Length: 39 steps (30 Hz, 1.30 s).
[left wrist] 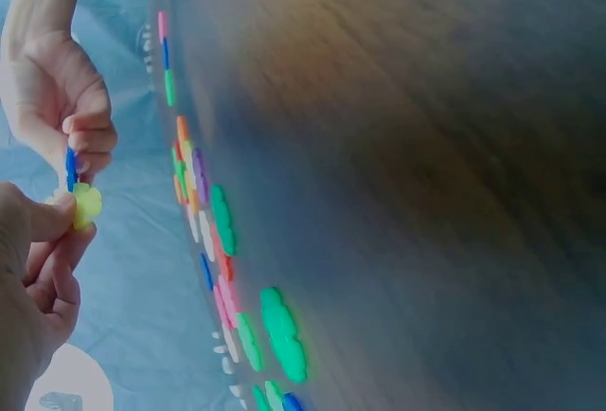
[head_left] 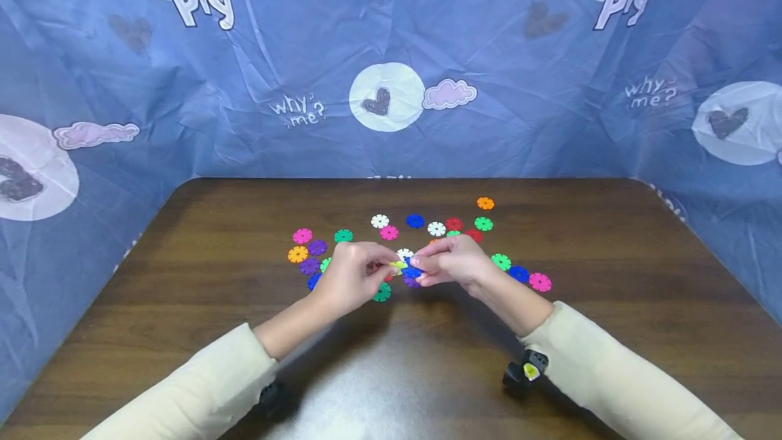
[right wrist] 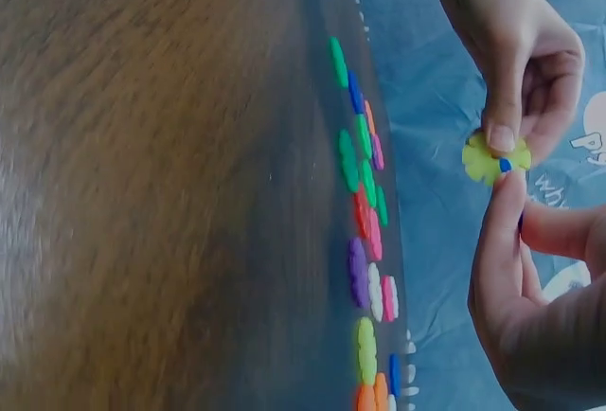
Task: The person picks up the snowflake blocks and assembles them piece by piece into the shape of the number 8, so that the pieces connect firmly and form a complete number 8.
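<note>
My left hand (head_left: 357, 277) pinches a yellow notched disc (right wrist: 483, 157) between thumb and fingers. In my right hand (head_left: 455, 262) a blue notched disc (head_left: 412, 270) is pinched the same way. The two discs meet edge to edge at an angle, the blue one's rim at the yellow one's notches, as the left wrist view shows with the blue disc (left wrist: 71, 169) seen edge-on beside the yellow disc (left wrist: 87, 205). Both hands are raised over the table, fingertips close together. Fingers hide part of each disc.
Loose notched discs in many colours lie flat on the brown wooden table (head_left: 366, 372) around and beyond the hands. An orange disc (head_left: 485, 203) is farthest back; a pink disc (head_left: 540, 282) lies at the right. Blue printed cloth (head_left: 330, 39) hangs behind the table.
</note>
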Available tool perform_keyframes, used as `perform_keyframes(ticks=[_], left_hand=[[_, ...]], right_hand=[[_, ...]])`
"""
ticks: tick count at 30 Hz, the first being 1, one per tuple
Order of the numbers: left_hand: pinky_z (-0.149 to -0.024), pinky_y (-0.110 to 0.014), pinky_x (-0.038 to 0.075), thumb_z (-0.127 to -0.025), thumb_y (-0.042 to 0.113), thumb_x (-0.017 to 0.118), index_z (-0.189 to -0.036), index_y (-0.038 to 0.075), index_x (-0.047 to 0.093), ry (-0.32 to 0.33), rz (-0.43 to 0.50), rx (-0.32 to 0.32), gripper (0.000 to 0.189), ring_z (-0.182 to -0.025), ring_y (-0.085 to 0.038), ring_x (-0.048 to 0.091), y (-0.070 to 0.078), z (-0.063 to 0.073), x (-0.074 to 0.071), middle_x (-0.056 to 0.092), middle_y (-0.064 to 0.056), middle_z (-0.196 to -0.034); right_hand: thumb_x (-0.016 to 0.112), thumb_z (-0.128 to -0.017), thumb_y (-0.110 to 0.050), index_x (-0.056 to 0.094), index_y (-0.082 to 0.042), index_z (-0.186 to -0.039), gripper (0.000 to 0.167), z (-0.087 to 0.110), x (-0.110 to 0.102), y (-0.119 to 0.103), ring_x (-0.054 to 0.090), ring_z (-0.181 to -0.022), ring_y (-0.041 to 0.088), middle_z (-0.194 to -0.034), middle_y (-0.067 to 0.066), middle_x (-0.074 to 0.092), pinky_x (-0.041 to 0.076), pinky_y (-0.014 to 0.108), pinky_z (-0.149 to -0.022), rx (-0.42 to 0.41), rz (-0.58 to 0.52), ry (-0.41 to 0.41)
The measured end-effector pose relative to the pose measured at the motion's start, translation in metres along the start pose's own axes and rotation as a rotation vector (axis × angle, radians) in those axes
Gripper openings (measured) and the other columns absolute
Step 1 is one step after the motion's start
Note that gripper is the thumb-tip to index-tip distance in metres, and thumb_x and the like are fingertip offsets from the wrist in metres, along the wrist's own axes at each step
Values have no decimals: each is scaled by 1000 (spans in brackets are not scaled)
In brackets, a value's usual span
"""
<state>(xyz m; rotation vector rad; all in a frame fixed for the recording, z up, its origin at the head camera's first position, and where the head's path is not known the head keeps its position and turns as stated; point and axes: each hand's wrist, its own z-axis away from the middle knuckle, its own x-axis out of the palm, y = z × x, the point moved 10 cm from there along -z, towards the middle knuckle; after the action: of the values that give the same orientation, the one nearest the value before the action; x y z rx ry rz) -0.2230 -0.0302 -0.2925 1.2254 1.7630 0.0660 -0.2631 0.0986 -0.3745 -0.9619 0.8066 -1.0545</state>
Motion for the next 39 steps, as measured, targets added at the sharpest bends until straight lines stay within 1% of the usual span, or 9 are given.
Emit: perform_keyframes(ticks=[3, 6, 9, 17, 27, 31, 35, 37, 39], left_hand=[[-65, -18, 58, -78, 1, 76, -86, 0, 74, -9, 6, -21, 8, -69, -14, 70, -2, 2, 1, 75, -10, -80], [-64, -20, 59, -78, 2, 76, -86, 0, 74, -3, -2, -10, 8, -69, -15, 71, 0, 3, -1, 75, -11, -81], [-64, -22, 60, -79, 1, 76, -86, -1, 74, 5, -2, -4, 8, -69, -15, 71, -1, 3, -3, 75, -11, -80], [-66, -29, 61, -78, 1, 77, -86, 0, 74, -12, 0, 12, 9, -71, -16, 72, 0, 4, 0, 75, -11, -82], [-70, -23, 60, -75, 1, 78, -88, 1, 75, -30, -12, 28, 13, -75, -16, 72, 0, 5, 4, 75, -10, -84], [-68, -16, 58, -77, 3, 78, -89, 1, 75, -83, -1, 76, 12, -72, -14, 70, 3, 6, 8, 75, -8, -83], [-70, -15, 57, -79, 2, 76, -90, 1, 74, -183, 12, 182, 11, -73, -11, 67, 10, 5, 12, 75, -6, -83], [-73, -15, 56, -80, 2, 75, -91, 2, 74, -231, 2, 242, 11, -76, -11, 67, 13, 5, 14, 75, -5, -84], [-75, -15, 56, -80, 2, 74, -92, 3, 74, -274, 3, 280, 12, -77, -11, 67, 15, 4, 14, 75, -4, -84]], right_hand=[[65, -90, -6, 60, 12, -117, 33, 0, 0, 2, 69, -64, 11, -77, 0, 69, 61, 24, -68, 5, -19, -58], [64, -91, -5, 57, 12, -123, 37, 1, 1, 0, 70, -71, 10, -86, 0, 70, 61, 25, -75, 0, -29, -121], [63, -90, -3, 55, 12, -126, 39, 3, 1, -2, 70, -76, 10, -91, 0, 70, 60, 27, -79, -10, -36, -146], [62, -91, -3, 53, 15, -124, 39, 3, 1, 2, 70, -72, 11, -86, 1, 70, 60, 25, -75, 3, -47, -172], [63, -91, -5, 53, 15, -124, 40, 6, 7, 4, 70, -71, 12, -85, 2, 70, 61, 26, -75, 20, -14, -221], [64, -90, -5, 56, 15, -121, 37, 7, 11, 7, 70, -69, 12, -80, 1, 71, 61, 26, -74, 29, 27, -267], [66, -88, -3, 60, 15, -114, 32, 10, 17, 12, 70, -67, 12, -73, 2, 72, 61, 28, -72, 58, 78, -335], [66, -88, -4, 61, 14, -111, 30, 11, 20, 13, 71, -67, 12, -73, 2, 72, 61, 29, -72, 63, 102, -365], [67, -88, -5, 62, 15, -110, 30, 13, 21, 13, 71, -66, 12, -73, 2, 73, 62, 29, -72, 57, 111, -381]])
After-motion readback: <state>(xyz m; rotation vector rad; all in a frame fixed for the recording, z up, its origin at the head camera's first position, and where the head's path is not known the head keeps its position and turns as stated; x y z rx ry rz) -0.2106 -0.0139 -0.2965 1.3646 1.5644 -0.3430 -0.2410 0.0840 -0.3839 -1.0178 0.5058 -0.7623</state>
